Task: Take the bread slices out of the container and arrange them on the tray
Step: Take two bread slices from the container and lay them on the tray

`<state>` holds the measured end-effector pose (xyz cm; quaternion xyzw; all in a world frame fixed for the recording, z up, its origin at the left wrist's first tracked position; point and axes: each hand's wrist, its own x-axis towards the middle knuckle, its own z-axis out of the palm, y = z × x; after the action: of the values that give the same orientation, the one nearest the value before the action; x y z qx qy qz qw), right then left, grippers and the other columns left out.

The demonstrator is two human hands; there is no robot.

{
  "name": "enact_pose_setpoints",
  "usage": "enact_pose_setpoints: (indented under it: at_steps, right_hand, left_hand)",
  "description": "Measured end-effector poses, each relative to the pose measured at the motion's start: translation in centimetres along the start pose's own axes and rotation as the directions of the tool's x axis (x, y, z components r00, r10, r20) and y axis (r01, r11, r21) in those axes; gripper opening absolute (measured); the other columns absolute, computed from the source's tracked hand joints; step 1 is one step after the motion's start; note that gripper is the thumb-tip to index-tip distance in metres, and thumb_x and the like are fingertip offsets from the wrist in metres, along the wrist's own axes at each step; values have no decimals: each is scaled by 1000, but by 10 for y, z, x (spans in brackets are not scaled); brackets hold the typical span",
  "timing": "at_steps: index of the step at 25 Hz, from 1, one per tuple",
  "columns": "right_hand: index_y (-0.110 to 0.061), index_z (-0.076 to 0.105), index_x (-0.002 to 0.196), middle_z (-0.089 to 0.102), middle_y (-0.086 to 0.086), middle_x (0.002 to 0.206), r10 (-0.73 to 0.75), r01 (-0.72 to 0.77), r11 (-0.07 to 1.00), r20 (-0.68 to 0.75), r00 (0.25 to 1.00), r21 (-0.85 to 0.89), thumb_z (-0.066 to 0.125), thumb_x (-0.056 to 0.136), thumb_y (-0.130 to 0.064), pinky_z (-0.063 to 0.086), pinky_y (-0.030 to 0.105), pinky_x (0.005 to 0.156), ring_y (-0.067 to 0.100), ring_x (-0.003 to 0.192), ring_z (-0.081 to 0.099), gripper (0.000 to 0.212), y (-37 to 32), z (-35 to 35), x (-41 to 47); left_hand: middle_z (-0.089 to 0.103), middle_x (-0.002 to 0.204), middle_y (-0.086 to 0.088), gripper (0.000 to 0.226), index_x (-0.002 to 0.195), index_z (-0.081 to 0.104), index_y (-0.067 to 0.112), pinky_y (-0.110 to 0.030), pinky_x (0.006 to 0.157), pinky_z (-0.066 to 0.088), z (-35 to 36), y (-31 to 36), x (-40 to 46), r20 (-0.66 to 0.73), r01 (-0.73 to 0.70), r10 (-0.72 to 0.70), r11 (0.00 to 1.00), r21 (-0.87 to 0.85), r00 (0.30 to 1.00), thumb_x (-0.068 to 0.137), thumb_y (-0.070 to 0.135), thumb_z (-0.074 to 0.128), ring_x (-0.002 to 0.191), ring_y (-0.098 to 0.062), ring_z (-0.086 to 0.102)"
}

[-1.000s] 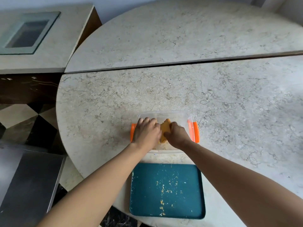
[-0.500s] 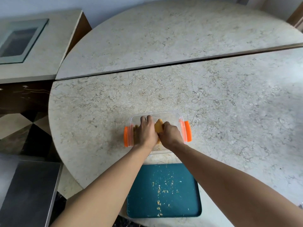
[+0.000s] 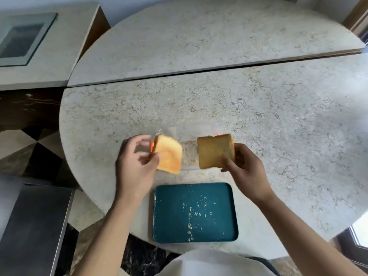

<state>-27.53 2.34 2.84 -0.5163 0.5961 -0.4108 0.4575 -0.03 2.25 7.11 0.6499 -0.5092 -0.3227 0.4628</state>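
Observation:
My left hand (image 3: pixel 135 166) grips a golden toasted bread slice (image 3: pixel 168 155), tilted, above the left end of the clear container (image 3: pixel 189 154). A darker brown slice (image 3: pixel 215 152) is held by my right hand (image 3: pixel 247 170) over the container's right end. The container has orange side clips, mostly hidden behind the slices, and only crumbs show in its middle. The teal tray (image 3: pixel 219 228) lies nearer to me, just below the container, bearing only scattered crumbs. Both slices are above the table, apart from the tray.
The marble table (image 3: pixel 278 126) is round, with its curved edge close on the left and front. A raised marble ledge (image 3: pixel 199 36) runs behind. A steel surface (image 3: pixel 33 230) stands at lower left, beyond the table's edge.
Both hands were down inside the container. They have lifted out and spread apart, each holding one bread slice.

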Motion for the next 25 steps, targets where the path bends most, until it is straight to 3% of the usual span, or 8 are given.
enact_pose_setpoints:
  at_steps: [3,6,9,12,15,19,25]
  right_hand:
    - [-26,66,102,75,2,89,98,-98,994,2,995,43,69,91,-21,62,36,68,24,75,76,13,29,-19,-39]
    - [-18,66,101,75,5,85,247,-246,968,4,969,-46,67,93,-8,62,50,69,24,71,75,13,64,-14,-70]
    - [-19,64,96,75,6,85,357,-355,924,-12,934,-139,66,92,-9,61,49,68,20,61,75,11,86,-2,-81]
    - [-18,65,97,75,7,89,436,-434,896,-7,900,-92,64,93,-12,62,49,71,22,64,76,7,96,9,-73]
    - [-12,66,104,74,11,93,456,-456,890,7,890,-27,65,93,-11,63,49,73,26,70,77,11,101,19,-61]
    - [-6,63,113,72,16,105,492,-493,870,46,869,21,65,93,-9,64,39,70,27,85,75,20,109,28,-56]
    - [-11,60,105,72,10,87,482,-474,829,-50,875,-297,60,89,-21,61,46,70,27,77,72,19,110,32,-59]
  left_hand:
    - [71,104,3,49,112,67,25,-22,74,59,-40,-21,-46,-55,173,-196,944,-282,979,71,6,86,92,-14,73]
    - [72,97,-8,43,105,70,18,-30,71,61,-51,-60,-82,-15,360,-421,792,-492,907,65,11,85,95,-26,69]
    - [70,92,-13,40,100,69,12,-42,73,58,-38,-94,-102,44,477,-539,702,-529,841,63,6,82,91,-31,67]
    - [70,93,-13,38,100,69,11,-32,63,58,-14,-112,-102,86,541,-595,651,-532,799,66,2,82,85,-24,69]
    - [68,89,-13,35,104,65,5,-35,64,59,17,-127,-91,143,576,-644,535,-619,752,73,-8,77,84,-25,70]
    - [67,87,-11,32,104,66,6,-37,65,54,44,-146,-87,76,636,-687,617,-464,722,77,-10,75,82,-25,66]
    - [71,98,-8,24,101,65,19,-45,79,57,45,-155,-93,-26,644,-651,755,-121,759,82,17,78,89,-22,68]
